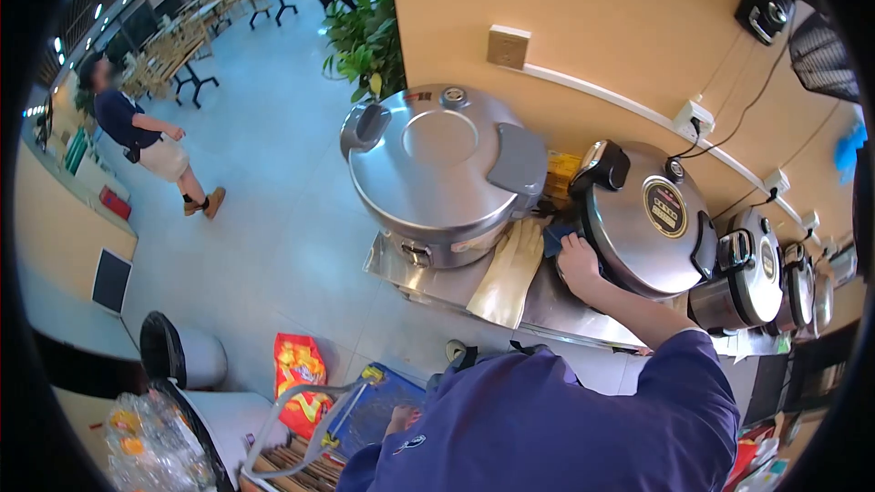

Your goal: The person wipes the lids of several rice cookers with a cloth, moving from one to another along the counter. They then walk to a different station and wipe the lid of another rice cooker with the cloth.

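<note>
My right hand (579, 264) reaches forward to the left side of a large steel rice cooker (643, 223). Its fingers are closed on a dark blue cloth (553, 239), which lies against or close beside the cooker; exact contact is hard to make out. A pale yellow rubber glove (510, 278) rests on the steel counter (556, 305) just left of this hand. Farther left stands a bigger steel cooker (437, 164) with a grey handle and latch. Low beside my body, my left hand (399, 418) shows only in part, with a small reddish patch near it; its fingers are mostly hidden.
Several smaller cookers (747, 278) line the counter to the right. Wall plugs (694, 118) and cords run above. Below left are a cart handle (296, 392), a red bag (299, 374) and a bin (200, 355). A person (132, 128) walks at left; another stands near a plant (369, 36).
</note>
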`<state>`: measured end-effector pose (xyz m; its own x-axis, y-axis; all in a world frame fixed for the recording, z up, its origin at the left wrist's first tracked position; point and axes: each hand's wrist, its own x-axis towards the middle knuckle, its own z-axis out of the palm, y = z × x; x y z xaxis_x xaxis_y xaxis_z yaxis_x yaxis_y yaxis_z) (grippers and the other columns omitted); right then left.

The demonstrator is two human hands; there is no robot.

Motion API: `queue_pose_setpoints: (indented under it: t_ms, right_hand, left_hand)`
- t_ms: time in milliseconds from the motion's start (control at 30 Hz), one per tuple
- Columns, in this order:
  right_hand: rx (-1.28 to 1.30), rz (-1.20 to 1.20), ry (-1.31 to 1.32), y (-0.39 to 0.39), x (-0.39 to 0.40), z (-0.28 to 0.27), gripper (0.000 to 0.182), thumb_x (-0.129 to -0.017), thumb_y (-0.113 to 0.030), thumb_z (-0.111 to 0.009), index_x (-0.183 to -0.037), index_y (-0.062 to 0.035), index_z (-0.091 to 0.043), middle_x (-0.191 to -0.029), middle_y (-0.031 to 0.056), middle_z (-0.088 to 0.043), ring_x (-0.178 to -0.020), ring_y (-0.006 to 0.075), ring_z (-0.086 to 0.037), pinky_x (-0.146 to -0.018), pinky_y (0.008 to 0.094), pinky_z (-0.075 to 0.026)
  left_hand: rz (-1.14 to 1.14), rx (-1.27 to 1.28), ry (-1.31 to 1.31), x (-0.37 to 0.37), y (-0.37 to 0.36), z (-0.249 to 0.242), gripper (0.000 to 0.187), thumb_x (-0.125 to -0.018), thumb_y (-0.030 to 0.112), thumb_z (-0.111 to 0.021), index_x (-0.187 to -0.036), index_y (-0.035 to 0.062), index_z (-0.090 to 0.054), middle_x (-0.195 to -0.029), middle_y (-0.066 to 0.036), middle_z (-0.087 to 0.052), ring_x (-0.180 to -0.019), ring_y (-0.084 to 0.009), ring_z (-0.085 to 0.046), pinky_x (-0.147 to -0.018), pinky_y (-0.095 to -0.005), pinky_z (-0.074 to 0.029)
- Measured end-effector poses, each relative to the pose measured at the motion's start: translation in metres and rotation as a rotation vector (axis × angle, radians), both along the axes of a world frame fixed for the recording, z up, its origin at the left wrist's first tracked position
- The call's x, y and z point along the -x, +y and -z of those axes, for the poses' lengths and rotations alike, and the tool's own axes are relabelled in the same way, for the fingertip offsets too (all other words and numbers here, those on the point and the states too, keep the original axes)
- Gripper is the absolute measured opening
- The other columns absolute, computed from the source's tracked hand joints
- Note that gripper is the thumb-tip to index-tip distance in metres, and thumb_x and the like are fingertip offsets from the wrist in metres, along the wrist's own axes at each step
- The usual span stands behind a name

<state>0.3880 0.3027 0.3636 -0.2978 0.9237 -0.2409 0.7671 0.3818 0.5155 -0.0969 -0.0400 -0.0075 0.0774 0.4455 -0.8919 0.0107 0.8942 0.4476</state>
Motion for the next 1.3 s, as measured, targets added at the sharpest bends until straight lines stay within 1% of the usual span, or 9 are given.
queue_pose_setpoints:
  t_ms: [133,300,467,633,733,867,1033,1267,1300]
  right_hand:
    - [-0.277,-0.034,0.271,-0.021,-0.019,-0.05,0.025,-0.076,-0.012,-0.066,-0.098,-0.0036,-0.075,-0.113,0.0087,-0.059,-0.113,0.0258,-0.052,-0.095,0.0326,-0.045]
    - [-0.462,-0.053,0.65,-0.053,-0.048,-0.08,0.037,-0.07,-0.005,-0.068,-0.107,-0.0034,-0.068,-0.128,0.0112,-0.056,-0.121,0.0316,-0.052,-0.1,0.0405,-0.047]
    - [-0.542,0.133,1.052,-0.083,-0.081,-0.079,0.05,-0.061,0.002,-0.065,-0.11,-0.0074,-0.068,-0.131,0.0149,-0.059,-0.117,0.0393,-0.054,-0.101,0.0471,-0.047]
    - [-0.616,0.215,1.085,-0.1,-0.127,-0.07,0.048,-0.067,-0.003,-0.07,-0.114,-0.0053,-0.067,-0.134,0.0165,-0.058,-0.123,0.0424,-0.052,-0.106,0.0495,-0.043]
    - [-0.643,0.275,1.078,-0.099,-0.154,-0.076,0.047,-0.069,-0.002,-0.071,-0.116,-0.0037,-0.066,-0.136,0.0189,-0.056,-0.128,0.0434,-0.049,-0.109,0.0504,-0.041]
    - [-0.578,0.27,1.016,-0.082,-0.18,-0.079,0.051,-0.077,-0.003,-0.068,-0.127,0.001,-0.058,-0.146,0.0243,-0.047,-0.138,0.0433,-0.042,-0.115,0.0484,-0.035]
    - [-0.449,0.215,0.954,-0.038,-0.193,-0.075,0.066,-0.08,-0.011,-0.072,-0.138,0.0056,-0.045,-0.147,0.0353,-0.039,-0.14,0.0483,-0.037,-0.116,0.0489,-0.034]
    - [-0.387,0.334,0.848,0.029,-0.205,-0.07,0.075,-0.086,-0.029,-0.071,-0.145,0.0065,-0.04,-0.149,0.0372,-0.036,-0.143,0.0498,-0.032,-0.117,0.0491,-0.032]
    - [-0.388,0.335,0.849,0.035,-0.206,-0.068,0.075,-0.086,-0.029,-0.071,-0.145,0.0065,-0.04,-0.149,0.0372,-0.036,-0.143,0.0498,-0.032,-0.117,0.0491,-0.032]
  left_hand:
    - [0.163,-0.056,0.073,0.013,0.079,0.025,0.025,-0.093,0.026,-0.061,-0.108,0.0073,-0.068,-0.088,-0.008,-0.073,-0.07,-0.0191,-0.068,-0.054,-0.0377,-0.049]
    - [0.252,-0.038,0.328,-0.021,0.193,-0.057,0.028,-0.092,0.026,-0.062,-0.112,0.0078,-0.068,-0.095,-0.008,-0.074,-0.074,-0.0187,-0.069,-0.057,-0.036,-0.051]
    - [0.33,-0.129,0.415,-0.069,0.236,-0.085,0.031,-0.093,0.029,-0.063,-0.116,0.0095,-0.067,-0.099,-0.007,-0.074,-0.08,-0.0178,-0.068,-0.061,-0.037,-0.052]
    - [0.357,-0.195,0.361,-0.151,0.211,-0.076,0.034,-0.089,0.033,-0.062,-0.108,0.0056,-0.069,-0.088,-0.006,-0.075,-0.072,-0.0163,-0.068,-0.057,-0.0351,-0.052]
    - [0.518,-0.213,0.413,-0.189,0.173,-0.036,0.037,-0.091,0.036,-0.065,-0.113,0.0065,-0.072,-0.098,-0.006,-0.075,-0.081,-0.0176,-0.07,-0.063,-0.038,-0.055]
    - [0.617,-0.267,0.565,-0.243,0.119,-0.058,0.048,-0.089,0.045,-0.061,-0.117,0.0073,-0.073,-0.113,-0.018,-0.073,-0.107,-0.0314,-0.069,-0.096,-0.0409,-0.052]
    - [0.396,-0.153,0.634,-0.258,0.08,-0.079,0.047,-0.087,0.042,-0.06,-0.116,0.0078,-0.073,-0.118,-0.018,-0.071,-0.114,-0.0361,-0.066,-0.101,-0.0423,-0.049]
    - [0.105,-0.044,0.527,-0.244,0.011,-0.058,0.052,-0.086,0.046,-0.064,-0.12,0.0081,-0.071,-0.12,-0.019,-0.071,-0.114,-0.0336,-0.066,-0.1,-0.0411,-0.05]
    - [0.088,-0.015,0.527,-0.245,0.004,-0.05,0.052,-0.092,0.047,-0.057,-0.124,0.0079,-0.069,-0.127,-0.022,-0.066,-0.12,-0.0369,-0.061,-0.102,-0.0425,-0.048]
